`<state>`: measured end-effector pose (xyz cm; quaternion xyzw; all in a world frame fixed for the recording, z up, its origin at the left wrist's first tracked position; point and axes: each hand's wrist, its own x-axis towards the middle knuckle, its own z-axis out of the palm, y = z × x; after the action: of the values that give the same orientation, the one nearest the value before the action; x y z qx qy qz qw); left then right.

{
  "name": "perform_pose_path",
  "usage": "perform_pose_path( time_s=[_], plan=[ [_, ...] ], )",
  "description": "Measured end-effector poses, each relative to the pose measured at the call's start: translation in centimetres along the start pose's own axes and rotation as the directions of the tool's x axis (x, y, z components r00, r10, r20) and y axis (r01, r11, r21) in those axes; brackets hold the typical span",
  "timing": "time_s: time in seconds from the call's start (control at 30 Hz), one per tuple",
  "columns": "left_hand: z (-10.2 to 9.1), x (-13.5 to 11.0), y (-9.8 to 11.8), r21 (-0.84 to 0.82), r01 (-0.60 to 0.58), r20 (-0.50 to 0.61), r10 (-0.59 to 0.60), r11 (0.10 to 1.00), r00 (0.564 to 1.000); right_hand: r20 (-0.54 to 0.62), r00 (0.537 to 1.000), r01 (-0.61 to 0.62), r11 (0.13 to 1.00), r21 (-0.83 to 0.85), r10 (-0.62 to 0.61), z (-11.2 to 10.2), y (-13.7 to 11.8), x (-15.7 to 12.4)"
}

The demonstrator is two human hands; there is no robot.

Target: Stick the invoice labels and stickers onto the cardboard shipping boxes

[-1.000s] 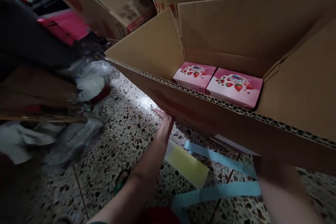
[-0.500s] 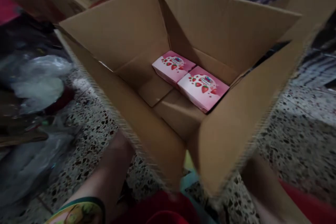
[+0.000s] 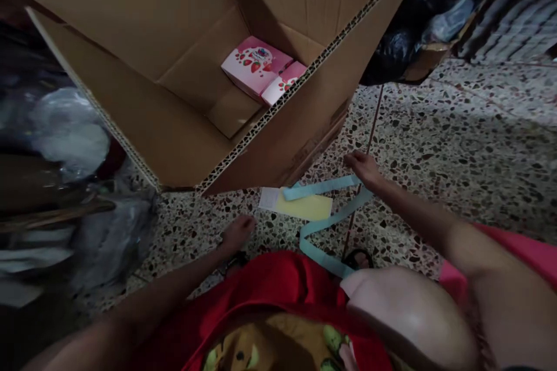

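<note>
A large open cardboard box [image 3: 278,151] stands on the floor before me, tilted in view. Inside lie a pink-and-white carton with strawberry pictures [image 3: 255,69] and a second strawberry carton [image 3: 285,82], partly hidden by the near flap. My left hand [image 3: 238,233], fingers curled in, hovers below the box's near corner, apart from it; nothing shows in it. Right of the box, my right hand [image 3: 363,168] is closed too, with its wrist over a folded pale blue strip [image 3: 324,187]. Nothing shows between its fingers. A yellow-and-white slip [image 3: 304,206] lies partly under the strip.
Crumpled clear plastic [image 3: 72,127] is heaped on the left. At the upper right are a black plastic bag [image 3: 387,55] and a grey ridged stack [image 3: 513,17]. The floor [image 3: 456,145] is speckled stone. My red clothing [image 3: 261,287] covers the bottom of the view.
Both hands, earlier hidden against the box's outer sides, now show apart from it. The box sits higher and further left in view. The blue strip and yellow slip have come into fuller sight.
</note>
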<state>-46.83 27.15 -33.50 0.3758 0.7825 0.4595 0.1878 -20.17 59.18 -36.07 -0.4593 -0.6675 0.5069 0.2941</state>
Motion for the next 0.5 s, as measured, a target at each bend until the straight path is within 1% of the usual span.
perform_pose_path(
  time_s=[0.03,0.07,0.1,0.13,0.17,0.2,0.23,0.27,0.33,0.43,0.5],
  plan=[
    [1.5,-0.8,0.5,0.053,-0.105,0.102,0.099,0.993,0.990,0.056,0.997,-0.062,0.992,0.108,0.056,0.2,0.3,-2.0],
    [3.1,-1.4,1.5,0.099,-0.251,0.207,0.227,0.963,0.952,0.114,0.988,-0.127,0.966,0.225,0.103,0.5,0.4,-4.0],
    [4.8,-1.6,2.8,0.136,-0.429,0.300,0.376,0.893,0.877,0.179,0.974,-0.192,0.925,0.329,0.139,0.9,0.3,-5.9],
    [6.4,-1.6,4.4,0.162,-0.582,0.346,0.506,0.797,0.790,0.241,0.957,-0.251,0.877,0.410,0.161,1.4,0.0,-7.7],
    [7.9,-1.2,6.0,0.193,-0.686,0.356,0.601,0.702,0.715,0.301,0.937,-0.308,0.825,0.474,0.177,1.7,-0.4,-9.4],
    [9.1,-0.7,7.6,0.220,-0.748,0.354,0.663,0.627,0.660,0.356,0.916,-0.359,0.772,0.524,0.185,1.9,-0.9,-10.7],
    [10.0,0.1,9.1,0.248,-0.777,0.355,0.692,0.578,0.628,0.399,0.899,-0.397,0.722,0.566,0.182,2.0,-1.5,-11.9],
    [10.8,0.8,10.3,0.275,-0.793,0.364,0.705,0.543,0.609,0.428,0.888,-0.418,0.679,0.604,0.167,2.0,-2.1,-12.7],
    [11.7,2.0,11.8,0.318,-0.809,0.404,0.702,0.494,0.587,0.447,0.887,-0.419,0.616,0.667,0.120,1.6,-3.1,-13.6],
    [12.4,2.7,12.5,0.339,-0.843,0.467,0.703,0.418,0.536,0.434,0.898,-0.390,0.576,0.718,0.066,1.3,-3.9,-13.8],
    [12.7,2.7,12.5,0.326,-0.861,0.486,0.711,0.391,0.507,0.401,0.914,-0.364,0.566,0.739,0.064,1.4,-4.0,-13.5]
  ],
)
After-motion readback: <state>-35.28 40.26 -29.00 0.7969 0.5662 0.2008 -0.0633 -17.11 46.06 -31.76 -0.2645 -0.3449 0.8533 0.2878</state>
